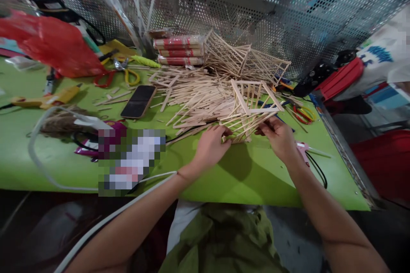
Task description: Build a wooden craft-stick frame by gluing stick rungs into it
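Note:
A lattice frame of thin wooden sticks (254,111), with a square of flat sticks at its top, is held between my two hands above the green tabletop. My left hand (213,145) has its fingers closed on the frame's lower left part. On the lower right side, the fingers of my right hand (276,134) pinch the frame's sticks. Behind it spreads a heap of loose flat sticks (205,100). Another long stick lattice (246,57) lies at the back against the perforated metal panel.
On the green table (198,181) lie a phone (139,101), a yellow glue gun (48,97), scissors (132,76), a red bag (54,45) and wrapped stick bundles (181,51). A pink glue gun (302,150) rests right of my right hand. A white cable crosses by my left forearm.

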Available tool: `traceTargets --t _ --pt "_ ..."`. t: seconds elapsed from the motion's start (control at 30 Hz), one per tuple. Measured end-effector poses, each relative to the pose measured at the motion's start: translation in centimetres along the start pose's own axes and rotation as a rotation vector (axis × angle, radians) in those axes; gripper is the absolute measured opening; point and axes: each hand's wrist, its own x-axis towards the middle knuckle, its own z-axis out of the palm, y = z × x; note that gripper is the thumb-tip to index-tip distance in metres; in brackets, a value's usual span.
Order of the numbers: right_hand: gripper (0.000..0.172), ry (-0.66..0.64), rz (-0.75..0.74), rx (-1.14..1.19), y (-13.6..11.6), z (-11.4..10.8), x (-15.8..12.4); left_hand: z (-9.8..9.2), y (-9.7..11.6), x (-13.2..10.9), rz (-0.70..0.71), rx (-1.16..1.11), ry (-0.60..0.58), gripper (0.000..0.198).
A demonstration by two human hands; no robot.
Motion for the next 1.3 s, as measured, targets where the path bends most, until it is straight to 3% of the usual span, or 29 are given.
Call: traceTargets --t 0.43,0.53,0.67,0.8,0.93,1.03,1.3 --pt "0.01 0.096 -0.032 -0.126 0.2 1.4 0.3 0.6 -0.9 -0.3 0.01 0.016 0.015 0.015" --pt "0.008 0.154 -0.016 -0.143 -0.5 1.9 0.2 -0.3 0.4 -1.2 0.117 0.048 0.137 0.008" --pt "0.009 0.2 -0.005 -0.161 -1.3 2.3 0.0 -2.9 3.3 -1.9 0.304 0.0 0.349 0.005" --pt "0.01 0.212 0.02 -0.187 -1.2 2.5 0.3 -5.8 6.6 -0.6 0.391 -0.056 0.448 0.004" --pt "0.01 0.217 0.014 -0.278 -1.5 2.4 0.5 -7.5 9.1 2.4 0.438 -0.039 0.411 0.005" --pt "0.011 0.231 0.002 -0.32 -1.8 2.4 0.6 -8.1 10.4 5.0 0.427 0.002 0.298 0.009" --pt "0.018 0.216 0.007 -0.271 -1.2 2.9 0.8 -7.6 11.5 10.4 0.347 0.321 0.035 0.027"
